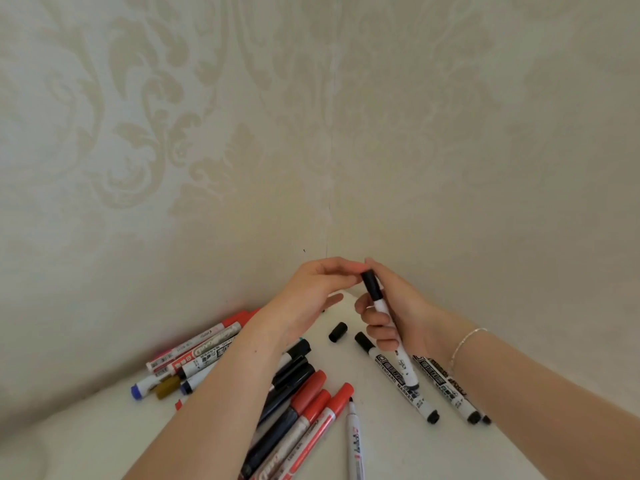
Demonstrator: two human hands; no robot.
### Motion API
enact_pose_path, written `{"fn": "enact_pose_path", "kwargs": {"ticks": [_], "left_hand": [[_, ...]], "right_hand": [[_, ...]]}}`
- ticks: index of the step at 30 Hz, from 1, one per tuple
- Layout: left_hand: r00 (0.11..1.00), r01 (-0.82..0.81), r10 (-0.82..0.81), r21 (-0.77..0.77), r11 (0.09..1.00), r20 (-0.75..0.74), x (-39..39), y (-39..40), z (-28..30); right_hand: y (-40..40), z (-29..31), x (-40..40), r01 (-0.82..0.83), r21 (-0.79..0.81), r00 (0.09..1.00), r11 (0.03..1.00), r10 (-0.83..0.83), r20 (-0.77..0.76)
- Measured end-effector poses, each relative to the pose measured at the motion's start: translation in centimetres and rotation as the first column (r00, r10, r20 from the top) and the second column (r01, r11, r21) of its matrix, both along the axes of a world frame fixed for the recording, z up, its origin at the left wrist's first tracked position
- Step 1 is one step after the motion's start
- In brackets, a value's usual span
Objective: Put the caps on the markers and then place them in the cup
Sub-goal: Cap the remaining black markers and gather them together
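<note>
My right hand grips a white whiteboard marker, held steeply with its black cap pointing up. My left hand reaches across from the left, and its thumb and fingertips pinch the top end of that cap. A loose black cap lies on the white table just below my hands. An uncapped white marker with a bare black tip lies near the front. No cup shows in this view.
Capped black whiteboard markers lie under my right wrist. Several red and black markers lie under my left forearm, and more are piled at the left against the patterned wall. The table sits in a wall corner.
</note>
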State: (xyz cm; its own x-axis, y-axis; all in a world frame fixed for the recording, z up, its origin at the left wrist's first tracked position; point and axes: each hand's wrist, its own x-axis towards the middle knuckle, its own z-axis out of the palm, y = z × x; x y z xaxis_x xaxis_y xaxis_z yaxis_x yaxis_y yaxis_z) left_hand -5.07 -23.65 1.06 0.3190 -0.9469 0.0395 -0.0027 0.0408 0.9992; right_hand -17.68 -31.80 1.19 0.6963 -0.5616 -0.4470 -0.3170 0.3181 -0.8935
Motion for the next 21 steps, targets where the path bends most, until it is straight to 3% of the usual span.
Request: {"fn": "enact_pose_path", "kwargs": {"ticks": [3,6,8,9,11,13,15,17,21], "left_hand": [[0.991,0.028,-0.025,0.019,0.999,-0.131,-0.2,0.2,0.6],[0.985,0.038,-0.035,0.017,0.999,-0.168,0.2,0.5,1.1],[0.997,-0.072,0.073,0.040,0.997,-0.027,0.8,0.5,1.1],[0.971,-0.178,0.165,0.064,0.982,0.174,1.2,0.5,0.8],[0.753,-0.326,0.192,0.103,0.940,0.630,1.8,0.2,-0.5],[0.537,-0.320,-0.010,0.215,0.923,0.844,2.0,-0.2,-2.3],[0.409,-0.323,-0.200,0.346,0.881,0.890,1.7,-0.3,-3.9],[0.315,-0.348,-0.288,0.393,0.851,0.904,1.6,-0.5,-4.8],[0.297,-0.361,-0.272,0.371,0.856,0.915,1.6,-0.8,-5.6]], "right_hand": [[0.1,0.1,0.5,-0.039,-0.008,0.998,0.999,0.039,0.044],[-0.1,0.6,0.4,-0.067,0.004,0.997,0.998,0.067,0.047],[-0.5,1.0,0.2,-0.068,0.012,0.997,0.998,0.068,0.031],[-0.7,1.2,0.1,-0.068,0.005,0.998,0.998,0.067,0.020],[-1.0,1.3,-0.1,-0.049,-0.014,0.999,0.999,0.049,0.007],[-1.2,1.1,-0.3,-0.013,-0.038,1.000,0.999,0.013,0.004],[-1.1,0.9,-0.2,0.022,-0.075,1.000,0.997,-0.022,-0.004],[-0.9,0.7,-0.2,0.072,-0.123,0.997,0.990,-0.074,-0.013],[-0.6,0.6,0.0,0.168,-0.208,0.984,0.964,-0.178,-0.028]]}}
